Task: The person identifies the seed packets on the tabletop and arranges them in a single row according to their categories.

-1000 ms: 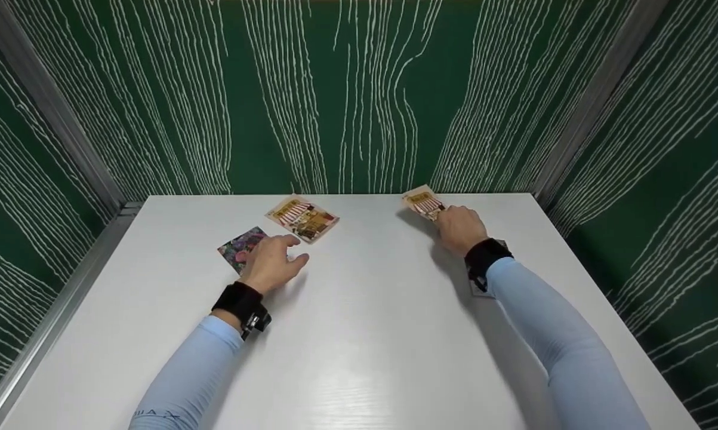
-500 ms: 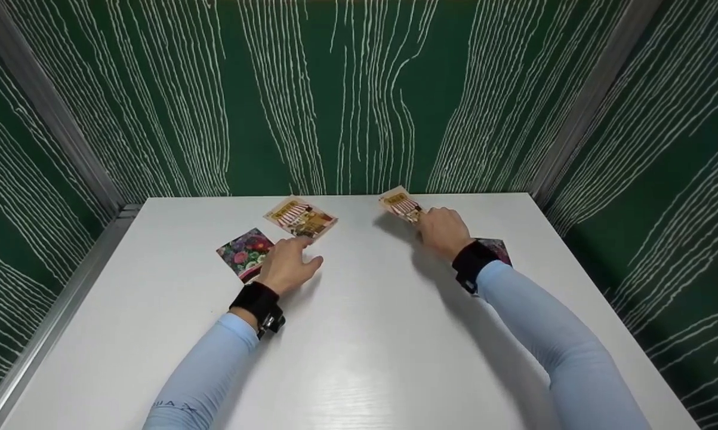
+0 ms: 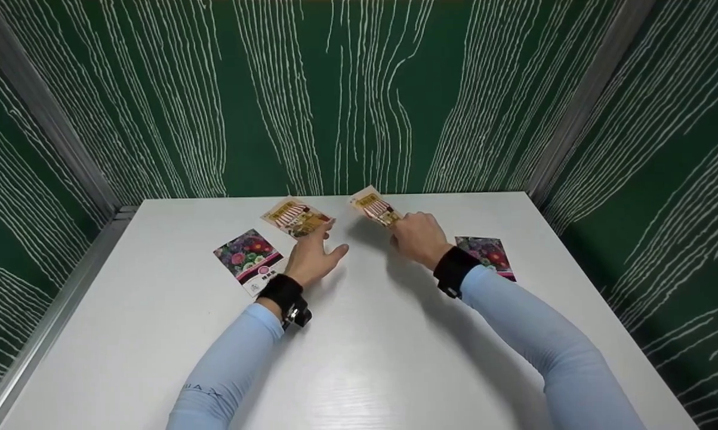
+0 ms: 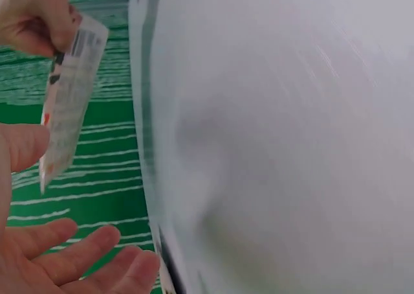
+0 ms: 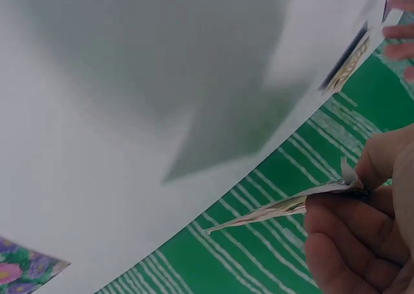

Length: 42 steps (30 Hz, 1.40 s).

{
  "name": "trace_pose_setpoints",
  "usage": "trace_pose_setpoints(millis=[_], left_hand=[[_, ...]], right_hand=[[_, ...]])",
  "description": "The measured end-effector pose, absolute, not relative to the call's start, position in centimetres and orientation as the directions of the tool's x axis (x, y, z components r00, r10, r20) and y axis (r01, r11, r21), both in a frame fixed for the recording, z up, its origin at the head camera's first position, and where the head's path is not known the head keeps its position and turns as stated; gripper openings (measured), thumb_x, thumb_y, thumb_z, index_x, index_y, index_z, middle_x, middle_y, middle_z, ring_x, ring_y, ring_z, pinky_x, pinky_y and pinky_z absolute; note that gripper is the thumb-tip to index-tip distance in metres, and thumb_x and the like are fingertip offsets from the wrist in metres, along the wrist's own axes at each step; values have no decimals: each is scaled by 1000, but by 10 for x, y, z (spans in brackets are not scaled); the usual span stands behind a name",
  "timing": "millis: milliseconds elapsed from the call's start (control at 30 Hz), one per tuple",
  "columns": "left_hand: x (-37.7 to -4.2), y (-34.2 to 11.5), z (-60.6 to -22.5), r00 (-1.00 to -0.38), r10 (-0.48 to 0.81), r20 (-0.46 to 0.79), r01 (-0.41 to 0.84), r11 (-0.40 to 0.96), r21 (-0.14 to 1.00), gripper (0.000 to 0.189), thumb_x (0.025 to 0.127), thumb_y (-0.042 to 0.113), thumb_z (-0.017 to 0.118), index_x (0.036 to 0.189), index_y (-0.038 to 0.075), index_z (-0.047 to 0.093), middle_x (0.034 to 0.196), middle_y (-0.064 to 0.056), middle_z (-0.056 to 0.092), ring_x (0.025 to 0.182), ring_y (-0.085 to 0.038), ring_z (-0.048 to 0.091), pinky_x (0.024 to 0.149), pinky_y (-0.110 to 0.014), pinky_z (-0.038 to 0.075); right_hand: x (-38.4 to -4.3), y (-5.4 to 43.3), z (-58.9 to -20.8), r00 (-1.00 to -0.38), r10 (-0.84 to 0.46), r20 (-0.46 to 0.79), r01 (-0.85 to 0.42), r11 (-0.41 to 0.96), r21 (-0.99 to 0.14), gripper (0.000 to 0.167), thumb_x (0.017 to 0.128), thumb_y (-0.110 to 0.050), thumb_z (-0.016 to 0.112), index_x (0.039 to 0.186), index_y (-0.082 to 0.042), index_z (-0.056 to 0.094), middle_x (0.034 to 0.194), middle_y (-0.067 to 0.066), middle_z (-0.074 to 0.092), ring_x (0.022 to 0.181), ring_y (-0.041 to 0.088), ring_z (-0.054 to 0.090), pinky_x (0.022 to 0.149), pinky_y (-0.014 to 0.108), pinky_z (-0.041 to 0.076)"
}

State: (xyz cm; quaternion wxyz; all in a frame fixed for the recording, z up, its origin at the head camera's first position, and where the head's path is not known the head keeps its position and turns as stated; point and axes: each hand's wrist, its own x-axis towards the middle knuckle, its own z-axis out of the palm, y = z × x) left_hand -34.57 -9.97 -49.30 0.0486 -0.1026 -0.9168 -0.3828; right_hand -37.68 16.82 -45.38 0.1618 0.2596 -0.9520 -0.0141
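Note:
My right hand [image 3: 419,237] pinches a thin yellow packet [image 3: 375,208] with red-and-white stripes by its near end, raised off the table. In the left wrist view, the barcoded back of this packet [image 4: 76,93] faces the camera. The left hand [image 3: 314,258] is held over the table with its fingers loosely extended and nothing in them. Just beyond its fingertips lies a similar yellow packet [image 3: 290,214], partly covered by them in the head view. A flower-picture packet [image 3: 248,254], which looks like a seed packet, lies left of that hand.
A second flower-picture packet [image 3: 484,254] lies on the right side, partly behind the right forearm. The white table [image 3: 359,352] ends at a green wall [image 3: 251,161] with wavy white lines. Green side panels and grey metal posts stand left and right.
Carrying the yellow packet, my right hand has moved left, uncovering the right flower packet. My left hand has moved right, off the left flower packet and towards the lying yellow one.

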Motion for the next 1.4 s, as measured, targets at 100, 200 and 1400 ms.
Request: trace_pose_setpoints(millis=[100,200,1400], left_hand=[[-347,-90,-495,-976,147,162,219,673,706,76,104,45,71,163,5,46,153,-21,63,139,-37,63,116,-54,50],[-348,-81,-498,-981,139,137,195,647,737,76,105,48,68,161,2,47,152,-22,64,139,-37,64,116,-53,50],[-343,-91,-485,-979,-41,201,186,231,955,40,118,23,43,106,-4,70,87,-11,69,78,-13,64,73,-26,52]], right_hand=[[-370,157,-456,-795,-521,311,-509,852,128,25,95,-16,77,114,0,82,83,19,78,66,33,69,64,52,61],[-363,147,-458,-776,-540,327,-524,840,144,26,95,-16,78,114,1,81,80,18,77,63,31,68,61,50,60],[-348,104,-448,-779,-459,427,-612,705,-359,16,95,-25,81,97,-9,82,89,5,82,75,18,76,67,37,62]])
